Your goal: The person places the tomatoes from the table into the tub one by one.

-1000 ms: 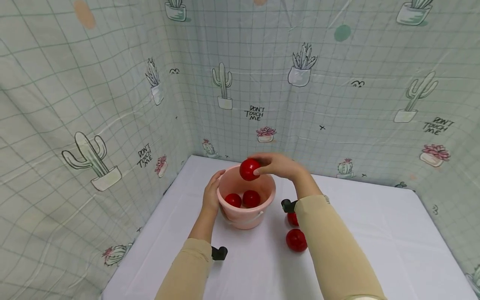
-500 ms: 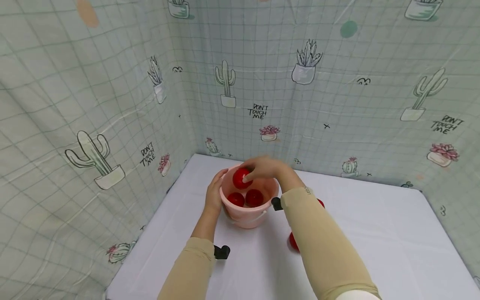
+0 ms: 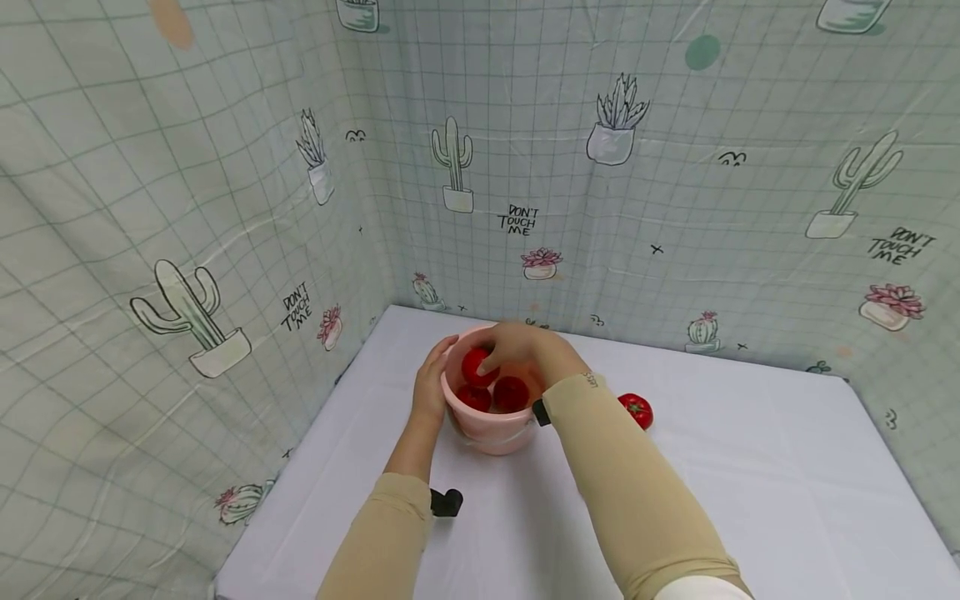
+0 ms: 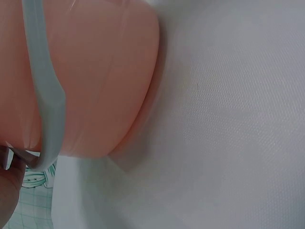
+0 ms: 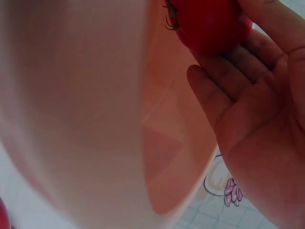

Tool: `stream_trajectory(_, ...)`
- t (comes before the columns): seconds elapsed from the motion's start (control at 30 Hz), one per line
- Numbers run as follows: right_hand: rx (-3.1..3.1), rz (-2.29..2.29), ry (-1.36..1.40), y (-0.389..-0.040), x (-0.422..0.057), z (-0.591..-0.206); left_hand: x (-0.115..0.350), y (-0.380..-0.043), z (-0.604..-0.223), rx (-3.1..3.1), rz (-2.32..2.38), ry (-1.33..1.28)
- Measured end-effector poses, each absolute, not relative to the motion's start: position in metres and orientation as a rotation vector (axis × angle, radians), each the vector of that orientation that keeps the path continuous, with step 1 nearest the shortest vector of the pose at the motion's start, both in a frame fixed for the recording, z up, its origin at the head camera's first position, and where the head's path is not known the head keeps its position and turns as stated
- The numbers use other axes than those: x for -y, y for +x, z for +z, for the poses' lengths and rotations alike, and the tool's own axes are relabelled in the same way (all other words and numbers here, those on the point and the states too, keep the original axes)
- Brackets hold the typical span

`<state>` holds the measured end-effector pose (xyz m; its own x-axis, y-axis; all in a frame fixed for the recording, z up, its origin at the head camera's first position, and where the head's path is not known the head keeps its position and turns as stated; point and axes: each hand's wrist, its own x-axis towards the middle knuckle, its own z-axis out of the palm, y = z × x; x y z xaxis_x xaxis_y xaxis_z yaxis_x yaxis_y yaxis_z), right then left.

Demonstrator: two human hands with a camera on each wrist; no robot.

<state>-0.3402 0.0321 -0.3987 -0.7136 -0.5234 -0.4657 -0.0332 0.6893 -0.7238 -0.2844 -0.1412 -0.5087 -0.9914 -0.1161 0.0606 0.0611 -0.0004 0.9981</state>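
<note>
Bucket [image 4: 105,76]: smooth plastic, soft sheen. Its handle [image 4: 50,107]: smooth plastic too. Tomatoes [image 5: 209,26]: slick, glossy skin. Table cover [image 4: 238,119]: matt, fine woven-looking grain. Backdrop, far and left [image 3: 525,125]: creased, printed, cloth-like, mostly matt. Sleeves [image 3: 637,479]: matt cloth.

Right hand [image 3: 517,346]: lower and further left than 1.0 s ago, fingers now inside the pink bucket [image 3: 491,432]. Held tomato [image 3: 477,367]: previously up by the far rim, now below rim level, over the left bucket tomato [image 3: 474,398] in the head view; contact between the two cannot be told. Black wrist camera [image 3: 542,412]: formerly apart from the bucket, now overlaps its near right rim in that view. Right sleeve [image 3: 637,492]: swung leftward, now hides the tomatoes seen to its left; calyx-topped tomato [image 3: 636,411] now shows to its right.
</note>
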Motion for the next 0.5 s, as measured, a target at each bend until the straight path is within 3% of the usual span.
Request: stream_trajectory(0.5,-2.15,-0.99,-0.401,-0.3314,-0.0337,-0.397,0.1419,-0.2843,-0.5097,2.148,-2.132,0.078)
